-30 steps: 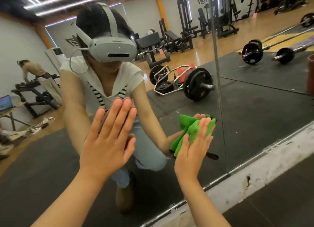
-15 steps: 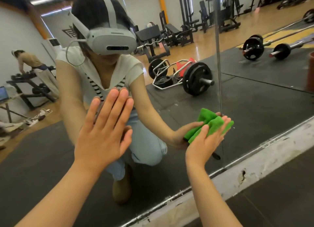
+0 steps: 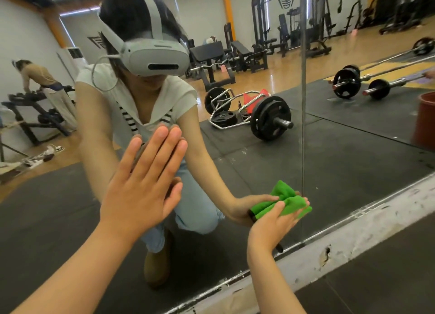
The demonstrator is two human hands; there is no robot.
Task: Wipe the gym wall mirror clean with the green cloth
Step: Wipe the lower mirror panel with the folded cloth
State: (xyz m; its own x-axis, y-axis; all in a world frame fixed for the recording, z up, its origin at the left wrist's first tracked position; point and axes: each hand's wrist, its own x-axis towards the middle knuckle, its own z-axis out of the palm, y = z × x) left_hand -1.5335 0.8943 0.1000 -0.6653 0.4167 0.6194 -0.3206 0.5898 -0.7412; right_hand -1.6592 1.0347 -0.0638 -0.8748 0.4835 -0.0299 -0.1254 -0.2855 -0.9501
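**Head view.** Since the earlier frames the right hand [image 3: 273, 224] has slid the green cloth [image 3: 294, 204] down and to the right across the mirror [image 3: 353, 149]. It began about halfway up the visible glass and now sits low, just above the bottom edge. The left hand [image 3: 141, 191] has kept its place, palm flat on the glass.

The left hand's fingers are straight and close together, pointing up, with the thumb out to the side. It holds nothing.

The right hand presses the cloth against the mirror with its palm. Its fingers are stretched nearly straight and close together, and a fold of cloth lies over their backs with the fingertips showing past it. The cloth is bunched. It touches the glass right beside the vertical seam [image 3: 303, 125] between two mirror panels. A slim dark object [image 3: 279, 248] pokes out below the heel of this hand; what it is cannot be told.

Below the mirror runs a scuffed white ledge [image 3: 357, 231], chipped in one spot, and then the dark rubber floor [image 3: 376, 290].

The glass reflects a crouching person in a grey headset, loaded barbells [image 3: 270, 118] on black mats, weight machines, and another person bent over a rack far left. A reddish-brown bucket [image 3: 426, 118] stands at the right edge.
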